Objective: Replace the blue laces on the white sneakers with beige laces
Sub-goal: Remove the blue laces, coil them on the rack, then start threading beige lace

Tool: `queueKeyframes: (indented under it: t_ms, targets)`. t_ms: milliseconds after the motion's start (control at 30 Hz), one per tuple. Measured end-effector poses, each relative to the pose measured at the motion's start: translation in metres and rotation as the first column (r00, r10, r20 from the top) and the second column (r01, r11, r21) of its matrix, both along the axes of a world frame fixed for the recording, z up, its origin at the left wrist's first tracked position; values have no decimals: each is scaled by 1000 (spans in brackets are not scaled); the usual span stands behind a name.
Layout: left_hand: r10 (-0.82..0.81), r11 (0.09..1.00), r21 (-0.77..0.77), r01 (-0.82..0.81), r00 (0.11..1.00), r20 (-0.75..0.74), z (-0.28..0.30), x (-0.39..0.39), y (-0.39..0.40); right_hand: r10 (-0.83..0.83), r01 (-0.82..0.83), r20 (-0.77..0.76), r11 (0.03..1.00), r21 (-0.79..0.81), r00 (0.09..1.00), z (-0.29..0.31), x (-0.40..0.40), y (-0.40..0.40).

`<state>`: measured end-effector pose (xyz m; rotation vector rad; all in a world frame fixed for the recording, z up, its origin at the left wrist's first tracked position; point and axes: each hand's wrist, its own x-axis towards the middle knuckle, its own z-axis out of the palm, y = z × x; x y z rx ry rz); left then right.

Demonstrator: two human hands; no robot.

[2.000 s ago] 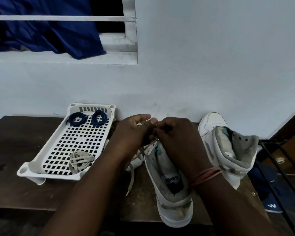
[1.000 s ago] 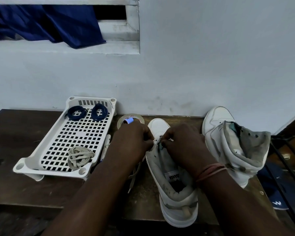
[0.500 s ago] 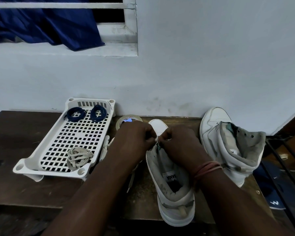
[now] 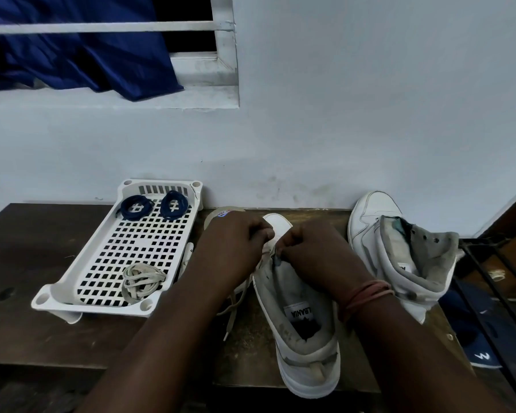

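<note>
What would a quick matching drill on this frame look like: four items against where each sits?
Items:
1. blue laces
2. bundled beige lace
3. tape roll
4. unlaced sneaker

Places:
A. near end of the white tray
B. right of both hands
C. far end of the tray
D. behind the left hand, by the wall

Pairs: 1-C, 2-A, 3-D, 4-B

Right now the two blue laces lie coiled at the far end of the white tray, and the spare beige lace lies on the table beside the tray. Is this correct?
Not quite. The head view shows the spare beige lace bundled inside the white tray, at its near end, not on the table beside it. The rest holds: the two blue laces lie coiled at the tray's far end.
</note>
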<state>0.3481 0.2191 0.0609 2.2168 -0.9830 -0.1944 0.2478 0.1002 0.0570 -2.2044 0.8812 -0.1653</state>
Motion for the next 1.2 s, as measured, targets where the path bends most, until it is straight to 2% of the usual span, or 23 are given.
queueKeyframes:
  t_ms: [67, 133, 200, 267, 300, 367, 433, 467, 633, 700, 900, 1067, 1200]
  targets:
    - [111, 989, -90, -115, 993, -41, 11, -3, 1, 1, -1, 7, 999, -32, 1000, 8, -4, 0]
    - [197, 967, -150, -208, 977, -84, 19, -9, 1, 23, -33, -62, 986, -161, 998, 18, -10, 3]
    - [190, 976, -83, -201, 974, -125, 20, -19, -3, 14, -67, -162, 943, -326, 987, 27, -15, 6]
    - [150, 985, 93, -142, 985, -83, 16, -33, -9, -11, -52, -156, 915, -400, 988, 33, -18, 7]
    - [129, 979, 163, -126, 992, -3, 14, -40, -11, -16, -21, -90, 919, -393, 996, 36, -18, 7]
    - [81, 965, 232, -123, 980, 182, 12, -52, -14, -27, 69, 135, 944, -323, 990, 38, -15, 8]
    - [45, 954, 271, -124, 960, 277, 10, -60, -16, -51, 120, 302, 969, -214, 952, 40, -13, 13]
    - [48, 950, 282, -134, 956, 290, 8, -61, -17, -63, 124, 331, 978, -167, 942, 40, -13, 16]
    - [86, 941, 294, -166, 960, 266, 0, -57, -18, -208, 223, 339, 975, -7, 917, 24, -5, 25]
    - [70, 919, 356, -167, 960, 270, 0, -55, -17, -263, 246, 341, 965, 91, 902, 17, -2, 30]
    - [103, 929, 318, -187, 959, 264, -6, -52, -15, -267, 237, 314, 963, 131, 911, 11, -5, 28]
    - [168, 950, 226, -215, 963, 210, -8, -45, -9, -216, 206, 243, 976, 66, 946, -4, -8, 18]
    - [229, 960, 161, -230, 973, 29, -13, -32, -2, -115, 132, 186, 988, -81, 976, -20, -9, 11]
